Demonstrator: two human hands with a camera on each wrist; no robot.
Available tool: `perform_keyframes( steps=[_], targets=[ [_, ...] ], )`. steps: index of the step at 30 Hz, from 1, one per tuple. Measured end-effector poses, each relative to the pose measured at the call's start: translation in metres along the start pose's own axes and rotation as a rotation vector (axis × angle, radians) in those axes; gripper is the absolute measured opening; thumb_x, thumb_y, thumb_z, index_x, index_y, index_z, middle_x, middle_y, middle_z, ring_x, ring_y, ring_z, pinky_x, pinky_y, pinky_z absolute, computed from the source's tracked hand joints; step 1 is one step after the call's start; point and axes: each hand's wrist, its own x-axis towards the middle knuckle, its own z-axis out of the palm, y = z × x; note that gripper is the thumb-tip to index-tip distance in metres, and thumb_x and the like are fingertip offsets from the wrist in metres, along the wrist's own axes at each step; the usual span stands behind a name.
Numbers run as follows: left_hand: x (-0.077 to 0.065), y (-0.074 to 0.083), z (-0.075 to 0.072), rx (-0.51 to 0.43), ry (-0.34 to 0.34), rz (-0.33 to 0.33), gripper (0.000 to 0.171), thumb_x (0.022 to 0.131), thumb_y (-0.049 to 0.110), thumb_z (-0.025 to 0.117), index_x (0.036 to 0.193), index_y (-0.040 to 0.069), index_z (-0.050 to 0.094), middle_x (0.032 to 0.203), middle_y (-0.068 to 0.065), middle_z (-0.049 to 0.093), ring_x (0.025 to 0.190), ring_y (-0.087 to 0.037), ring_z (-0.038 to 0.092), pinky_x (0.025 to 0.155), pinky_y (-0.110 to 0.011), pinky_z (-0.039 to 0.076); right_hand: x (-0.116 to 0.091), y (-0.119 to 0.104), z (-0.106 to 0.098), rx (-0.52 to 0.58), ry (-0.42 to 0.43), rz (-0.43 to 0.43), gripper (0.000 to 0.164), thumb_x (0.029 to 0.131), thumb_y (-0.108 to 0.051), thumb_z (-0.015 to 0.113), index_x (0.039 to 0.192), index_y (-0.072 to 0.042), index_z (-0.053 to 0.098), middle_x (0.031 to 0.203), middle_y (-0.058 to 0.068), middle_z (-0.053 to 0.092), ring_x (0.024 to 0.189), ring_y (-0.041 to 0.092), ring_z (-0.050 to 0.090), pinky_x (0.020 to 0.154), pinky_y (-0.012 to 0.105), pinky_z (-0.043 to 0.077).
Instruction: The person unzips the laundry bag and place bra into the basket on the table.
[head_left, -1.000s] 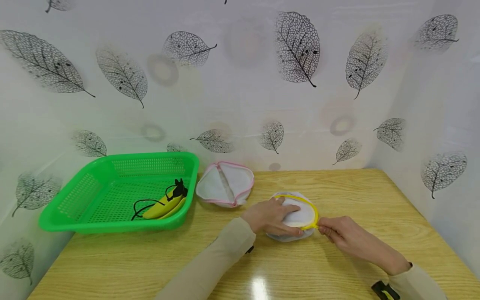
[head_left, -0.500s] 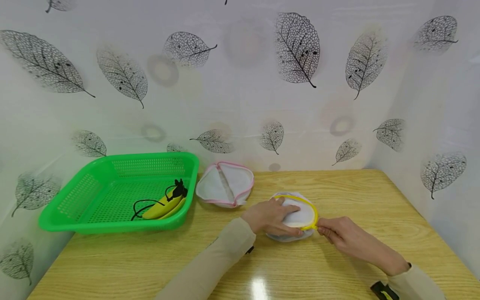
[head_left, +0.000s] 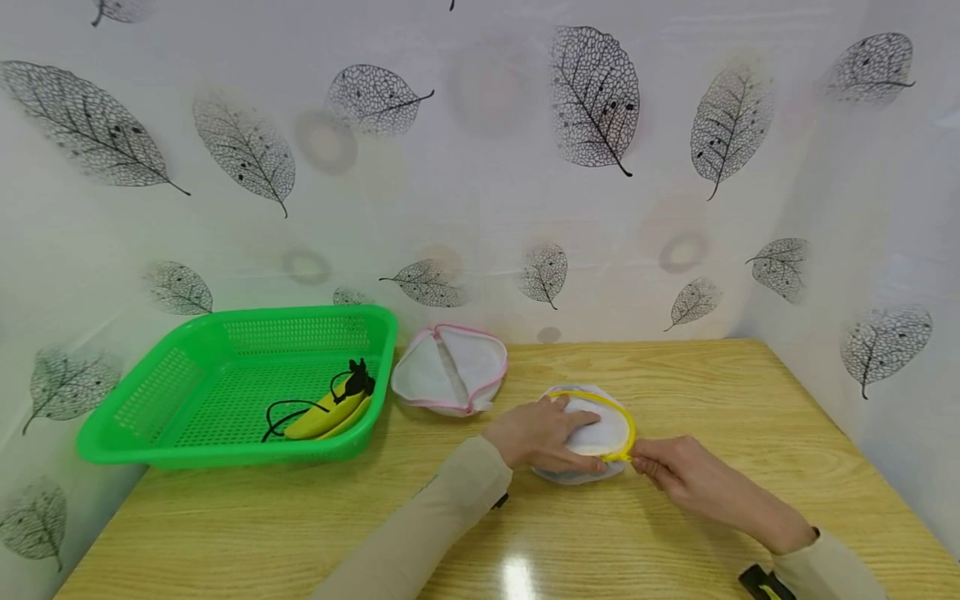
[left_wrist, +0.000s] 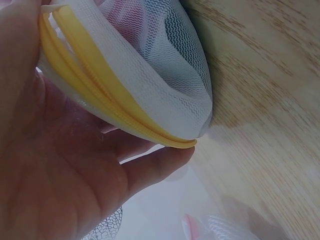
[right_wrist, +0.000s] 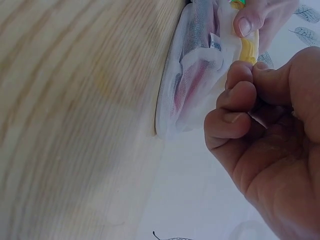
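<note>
A white mesh laundry bag (head_left: 611,429) with a yellow zipper (left_wrist: 120,107) lies on the table; pinkish and dark contents show through its mesh. My left hand (head_left: 551,435) rests on top of the bag with fingers spread, its thumb along the zipper's near edge in the right wrist view. At the bag's right end, my right hand (head_left: 693,475) pinches the zipper pull between thumb and forefinger. The fingertips mostly hide that pull. In the right wrist view the other fingers (right_wrist: 227,122) of this hand are curled in.
Behind and to the left sits another white mesh bag (head_left: 483,367) with a pink zipper. Beside it a green basket (head_left: 247,454) holds a yellow banana-shaped thing (head_left: 330,417) with a black cord. A leaf-patterned curtain (head_left: 487,208) hangs along the back and sides of the wooden table (head_left: 420,508).
My right hand has shifted very slightly to the left, still pinching the zipper pull. The left hand and the bag look the same.
</note>
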Motion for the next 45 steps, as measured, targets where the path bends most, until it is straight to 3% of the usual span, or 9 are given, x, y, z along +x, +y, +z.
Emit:
perform_keyframes(
  steps=[14, 45],
  targets=[
    [0.0000, 0.0008, 0.0014, 0.003, -0.007, -0.014, 0.078, 0.089, 0.077, 0.052, 0.156, 0.039, 0.040, 0.163, -0.012, 0.041, 0.143, -0.034, 0.050, 0.111, -0.041, 0.048, 0.0009, -0.0027, 0.0008, 0.017, -0.037, 0.017, 0.025, 0.098, 0.002, 0.060, 0.085, -0.019, 0.057, 0.064, -0.016, 0.043, 0.059, -0.015, 0.029, 0.050, 0.010, 0.033],
    [-0.0001, 0.0014, 0.0018, 0.025, 0.000, -0.010, 0.078, 0.090, 0.078, 0.051, 0.156, 0.039, 0.040, 0.162, -0.012, 0.042, 0.141, -0.032, 0.052, 0.108, -0.041, 0.050, 0.0051, -0.0084, 0.0042, 0.010, -0.004, -0.017, 0.026, 0.096, 0.004, 0.063, 0.083, -0.018, 0.057, 0.064, -0.017, 0.043, 0.061, -0.016, 0.029, 0.052, 0.006, 0.033]
  ],
)
